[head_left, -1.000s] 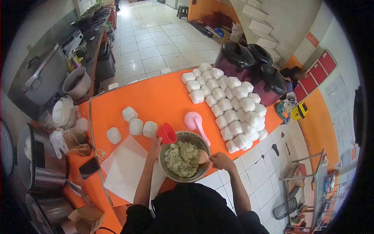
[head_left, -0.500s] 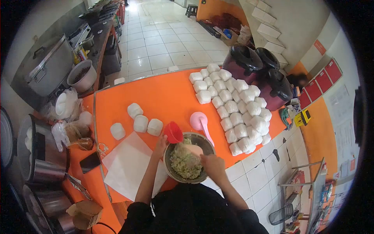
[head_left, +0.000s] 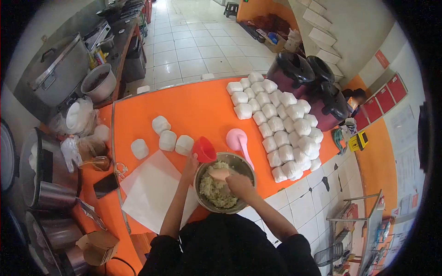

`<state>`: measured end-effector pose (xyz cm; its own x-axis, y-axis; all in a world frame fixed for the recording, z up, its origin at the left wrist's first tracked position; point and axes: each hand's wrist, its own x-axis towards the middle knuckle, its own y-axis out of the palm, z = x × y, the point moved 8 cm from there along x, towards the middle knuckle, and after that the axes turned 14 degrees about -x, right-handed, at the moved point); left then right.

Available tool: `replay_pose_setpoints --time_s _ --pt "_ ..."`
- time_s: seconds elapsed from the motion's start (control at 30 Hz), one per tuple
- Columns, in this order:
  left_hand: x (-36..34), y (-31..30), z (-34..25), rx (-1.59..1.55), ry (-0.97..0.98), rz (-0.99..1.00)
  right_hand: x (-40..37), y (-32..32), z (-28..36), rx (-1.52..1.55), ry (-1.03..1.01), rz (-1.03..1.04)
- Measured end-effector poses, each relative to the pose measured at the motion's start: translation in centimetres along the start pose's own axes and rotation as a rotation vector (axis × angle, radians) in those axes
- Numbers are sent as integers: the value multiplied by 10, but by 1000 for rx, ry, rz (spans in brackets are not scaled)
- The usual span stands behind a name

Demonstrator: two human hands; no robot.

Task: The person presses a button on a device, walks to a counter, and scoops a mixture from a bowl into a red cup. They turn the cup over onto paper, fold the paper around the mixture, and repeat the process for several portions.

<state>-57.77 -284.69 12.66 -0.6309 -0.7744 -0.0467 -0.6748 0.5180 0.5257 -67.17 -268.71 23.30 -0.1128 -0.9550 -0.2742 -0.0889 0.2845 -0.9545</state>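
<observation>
My left hand (head_left: pixel 190 166) grips a red plastic cup (head_left: pixel 204 149), tilted over the left rim of a metal bowl (head_left: pixel 250 171). Greenish-white rice (head_left: pixel 214 191) fills part of that bowl. My right hand (head_left: pixel 240 186) is closed around a pale pink rice paddle (head_left: pixel 219 174), whose blade rests in the rice. Beyond the bowl lies a pink ladle (head_left: pixel 236 137). White paper sheets (head_left: pixel 154 195) are spread to the left of the bowl, partly under my left forearm. The cup's inside is only partly visible.
Many white wrapped packets (head_left: pixel 281 124) are piled on the right of the orange table (head_left: pixel 193 103); several (head_left: pixel 168 140) sit at its left. Dark rice containers (head_left: pixel 290 71) stand behind the pile. A phone (head_left: pixel 106 185) and large pots (head_left: pixel 50 175) are at left. A person (head_left: pixel 355 99) is at far right.
The red cup has risen slightly. My right hand has moved left and up a little, bringing the paddle's blade further left in the rice.
</observation>
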Motion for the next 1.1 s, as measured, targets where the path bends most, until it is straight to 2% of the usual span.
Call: replay_pose_setpoints --time_s 0.03,0.07,0.13,0.2,0.27,0.37,0.47,0.5,0.57,0.67,0.73,0.77,0.97,1.1 --pt "-5 -3 -2 77 -12 -27 -3 -10 6 52 19 5" --pt "-4 -6 -3 151 -17 -55 4 -8 3 114 -97 41" --pt "-2 6 -2 9 71 29 10 0 -24 247 -319 127" --pt "2 21 -13 -12 110 99 2 -23 -62 375 -285 69" --pt "-15 40 -40 88 80 132 -15 -47 -85 357 -22 300" --pt "-11 33 -12 -242 -101 85 -10 -9 -100 179 106 496" --pt "-13 41 -18 -369 8 151 19 17 -88 314 -258 200" --pt "-16 46 -22 -387 -22 148 22 37 -95 432 -107 344" --pt "-24 57 -33 -425 -79 136 19 36 -85 482 -141 177" --pt "-19 55 3 -378 -293 206 9 42 -63 620 -174 40" --pt "-16 57 -15 -257 -140 157 4 43 -50 702 -186 17" --pt "-17 60 -29 -196 -62 130 -4 45 -47 952 -71 91" --pt "-25 79 -52 -172 -118 117 -22 60 -42 1195 136 101" --pt "-22 95 -65 -235 -41 213 -28 51 -50 1115 71 87"
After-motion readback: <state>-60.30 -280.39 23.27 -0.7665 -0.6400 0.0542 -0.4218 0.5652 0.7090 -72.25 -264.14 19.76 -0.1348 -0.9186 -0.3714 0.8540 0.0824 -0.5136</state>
